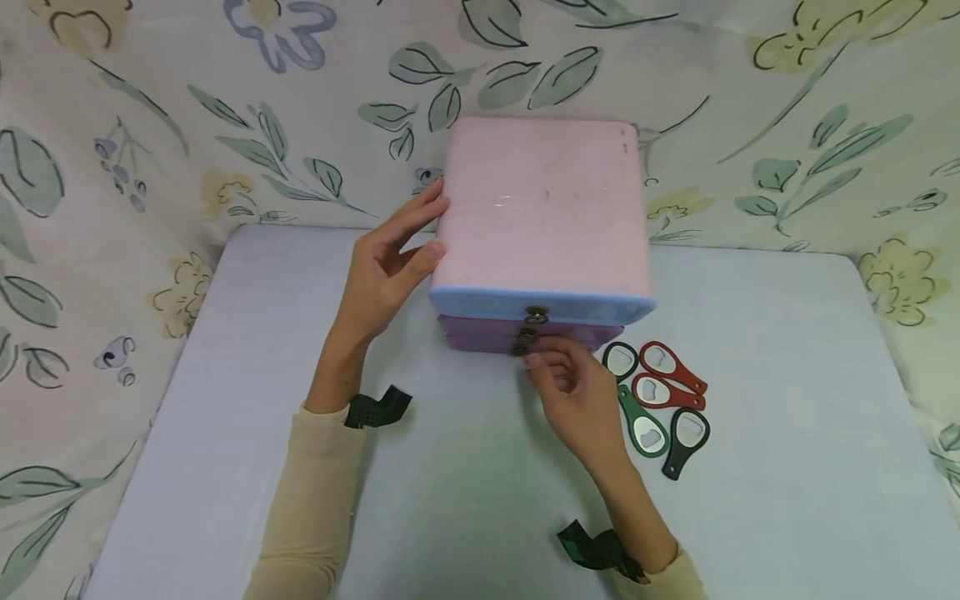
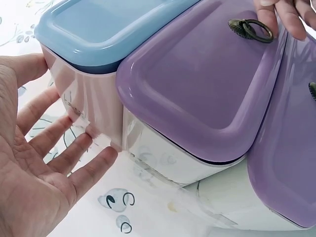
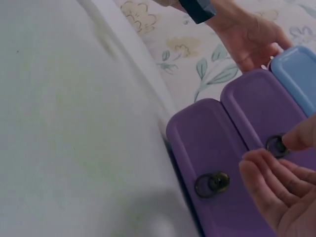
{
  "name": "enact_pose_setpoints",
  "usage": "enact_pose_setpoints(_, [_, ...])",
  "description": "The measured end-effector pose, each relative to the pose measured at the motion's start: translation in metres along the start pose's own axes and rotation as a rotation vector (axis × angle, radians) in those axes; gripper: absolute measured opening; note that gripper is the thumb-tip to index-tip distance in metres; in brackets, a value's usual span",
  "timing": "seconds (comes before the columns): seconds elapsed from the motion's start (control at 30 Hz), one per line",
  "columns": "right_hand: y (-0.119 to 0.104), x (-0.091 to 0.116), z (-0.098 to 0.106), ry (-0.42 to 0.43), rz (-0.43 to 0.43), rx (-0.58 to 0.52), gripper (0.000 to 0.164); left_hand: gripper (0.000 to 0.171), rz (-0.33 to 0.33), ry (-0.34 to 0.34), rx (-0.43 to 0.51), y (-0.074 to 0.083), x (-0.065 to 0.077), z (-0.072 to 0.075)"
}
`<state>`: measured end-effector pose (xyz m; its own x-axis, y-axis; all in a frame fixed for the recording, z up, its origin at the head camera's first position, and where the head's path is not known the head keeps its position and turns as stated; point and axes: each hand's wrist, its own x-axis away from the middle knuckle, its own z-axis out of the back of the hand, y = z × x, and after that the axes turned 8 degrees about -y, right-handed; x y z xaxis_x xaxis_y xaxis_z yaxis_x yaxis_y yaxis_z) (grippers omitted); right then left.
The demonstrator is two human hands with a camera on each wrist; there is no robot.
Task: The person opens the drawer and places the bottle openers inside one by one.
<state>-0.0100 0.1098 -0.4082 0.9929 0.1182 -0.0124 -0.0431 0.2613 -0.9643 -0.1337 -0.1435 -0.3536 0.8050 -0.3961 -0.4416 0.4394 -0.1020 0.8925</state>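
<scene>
Left hand (image 1: 381,279): fingers spread apart, tips touching the pink drawer unit (image 1: 543,208). The unit stands just right of that hand; blue front (image 2: 113,24) uppermost, two purple fronts (image 2: 187,89) beneath. Ring pull (image 2: 241,28), upper purple: at the fingertips of the right hand (image 1: 581,396). Fingers there curl; whether they pinch, cannot tell. Bottle openers (image 1: 677,397), five: just right of that hand.

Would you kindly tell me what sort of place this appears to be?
Probably an indoor tabletop workspace, perhaps a small filming corner: there is a pale table, a flowered backdrop behind it, and a drawer box standing on it.
</scene>
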Motion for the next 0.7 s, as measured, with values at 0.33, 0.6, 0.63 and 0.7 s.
enact_pose_setpoints(0.33, [0.002, -0.007, -0.004, -0.145, -0.129, -0.291, 0.028, 0.065, -0.002, -0.002, -0.002, -0.001, 0.0, 0.0])
enact_pose_setpoints(0.6, [0.0, -0.014, -0.015, -0.141, -0.131, -0.34, 0.034, 0.064, 0.006, -0.002, 0.002, -0.001, 0.0, 0.0])
enact_pose_setpoints(0.63, [0.0, -0.015, -0.016, -0.132, -0.127, -0.336, 0.035, 0.063, 0.005, -0.002, 0.003, -0.001, 0.0, 0.0])
enact_pose_setpoints(0.7, [-0.001, -0.015, -0.017, -0.116, -0.121, -0.334, 0.036, 0.063, 0.002, -0.003, 0.002, -0.001, 0.0, 0.0])
